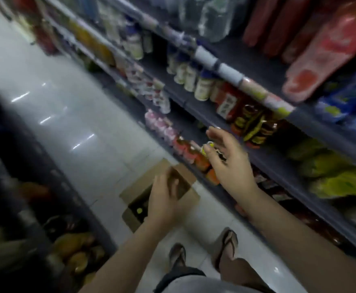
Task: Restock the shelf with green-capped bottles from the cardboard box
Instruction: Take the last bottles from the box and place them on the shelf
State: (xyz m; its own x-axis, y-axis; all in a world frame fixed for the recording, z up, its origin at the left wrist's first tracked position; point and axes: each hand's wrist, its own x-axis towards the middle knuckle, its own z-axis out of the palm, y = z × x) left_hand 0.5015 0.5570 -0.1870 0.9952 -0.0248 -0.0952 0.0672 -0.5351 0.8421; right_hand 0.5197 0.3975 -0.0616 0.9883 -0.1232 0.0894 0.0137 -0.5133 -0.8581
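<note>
1. While the frame is smeared by motion, the layout is still reading clearly enough: the box (162, 193) is sitting open on the floor (71, 106) just beside the shelf (263, 159), and one bottle (139, 210) with a yellow-green cap is showing inside it, standing upright in the dark interior.
2. The left hand (165, 199) is hovering over the box with fingers loosely curled; nothing is visibly in it, though blur is making that hard to confirm.
3. The right hand (228, 157) is reaching toward the shelf edge, fingers spread wide and holding nothing. A small yellow-green cap (208, 147) is peeking out just beside its thumb, probably a bottle already standing among the shelf stock, but contact cannot be told.
4. Judging from the dark body and small cap, the bottles are looking like rigid glass or hard plastic filled with liquid, so each is likely feeling fairly heavy for its size and stiff under the fingers.
5. A smooth wall is probably being slippery, and glass would be breakable on the tiled floor.
6. The safest hold is seeming to be around the neck or shoulder just under the cap for lifting out of the tight box, then around the body for setting it upright.
7. Neighbouring bottles on the shelf are standing close together, so a careless placement is risking knocking them.
</note>
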